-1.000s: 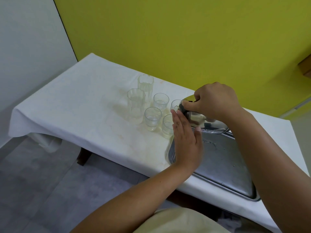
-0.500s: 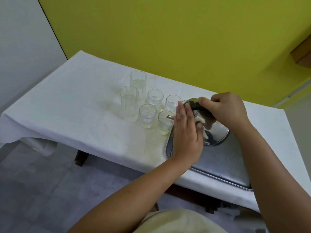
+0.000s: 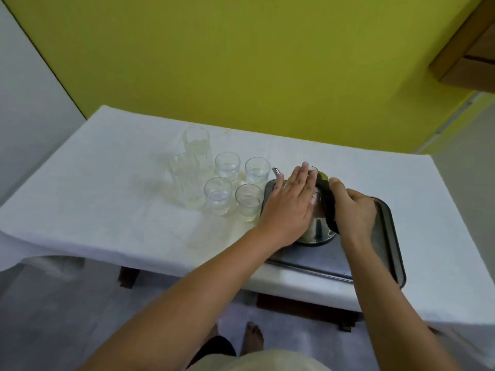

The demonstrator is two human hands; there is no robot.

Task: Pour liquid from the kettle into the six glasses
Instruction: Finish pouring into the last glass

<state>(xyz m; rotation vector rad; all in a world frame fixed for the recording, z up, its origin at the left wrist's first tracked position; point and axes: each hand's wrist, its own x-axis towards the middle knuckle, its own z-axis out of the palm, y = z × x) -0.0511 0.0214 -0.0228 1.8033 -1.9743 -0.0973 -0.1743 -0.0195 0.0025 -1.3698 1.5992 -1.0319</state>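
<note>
Standing on a tray, the kettle — right hand clenched around its handle, left hand flat, fingers outstretched, against its side.

Glasses crowding tray's left.

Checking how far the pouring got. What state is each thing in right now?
Kettle: upright on tray.
Tray: flat on table.
Four short glasses: upright, liquid inside.
Two tall glasses: upright, liquid inside.
Left hand: open, flat against kettle.
Right hand: gripping kettle handle.
</note>
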